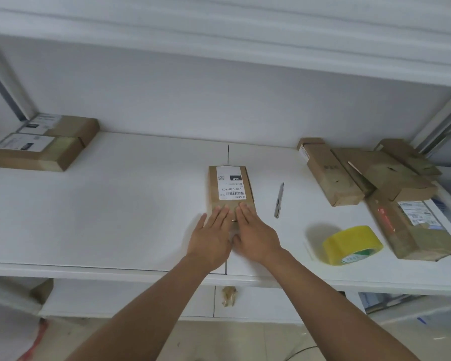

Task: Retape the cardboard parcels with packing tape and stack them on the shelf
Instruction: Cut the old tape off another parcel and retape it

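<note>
Head view: both hands are lying flat, fingers straight, side by side on the near end of a small cardboard parcel in the middle of the white shelf. The left hand and right hand are gripping nothing, seemingly smoothing tape down. The yellow tape roll and a cutter are lying to the right, near untaped parcels. Two finished parcels are sitting far left; next, this one probably joins them.
</note>
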Demonstrator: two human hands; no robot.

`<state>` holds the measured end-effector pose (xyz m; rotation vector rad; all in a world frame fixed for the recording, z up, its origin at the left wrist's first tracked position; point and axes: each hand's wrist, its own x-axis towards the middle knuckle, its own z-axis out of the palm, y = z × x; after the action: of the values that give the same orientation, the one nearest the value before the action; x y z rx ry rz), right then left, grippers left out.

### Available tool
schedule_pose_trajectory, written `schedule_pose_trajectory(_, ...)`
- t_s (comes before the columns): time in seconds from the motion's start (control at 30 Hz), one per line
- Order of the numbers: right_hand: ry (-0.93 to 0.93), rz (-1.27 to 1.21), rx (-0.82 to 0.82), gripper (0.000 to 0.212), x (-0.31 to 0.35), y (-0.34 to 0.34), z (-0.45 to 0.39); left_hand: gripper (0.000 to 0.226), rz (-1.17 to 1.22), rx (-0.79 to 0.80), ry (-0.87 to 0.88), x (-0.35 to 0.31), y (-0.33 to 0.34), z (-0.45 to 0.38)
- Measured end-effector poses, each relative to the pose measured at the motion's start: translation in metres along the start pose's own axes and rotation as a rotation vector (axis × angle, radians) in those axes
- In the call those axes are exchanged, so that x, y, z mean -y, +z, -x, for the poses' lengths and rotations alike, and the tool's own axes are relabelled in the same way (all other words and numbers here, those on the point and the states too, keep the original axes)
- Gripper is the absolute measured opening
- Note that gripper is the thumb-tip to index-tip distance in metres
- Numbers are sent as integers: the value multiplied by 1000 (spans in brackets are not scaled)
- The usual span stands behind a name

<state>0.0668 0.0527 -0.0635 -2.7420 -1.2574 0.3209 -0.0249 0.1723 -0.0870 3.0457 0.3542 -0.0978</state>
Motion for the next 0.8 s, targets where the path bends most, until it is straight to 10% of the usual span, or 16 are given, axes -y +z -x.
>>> schedule_pose_trajectory(0.8,-427,-17,149,65,-28,-13,66,69,132,-168,-351,-73,10,72)
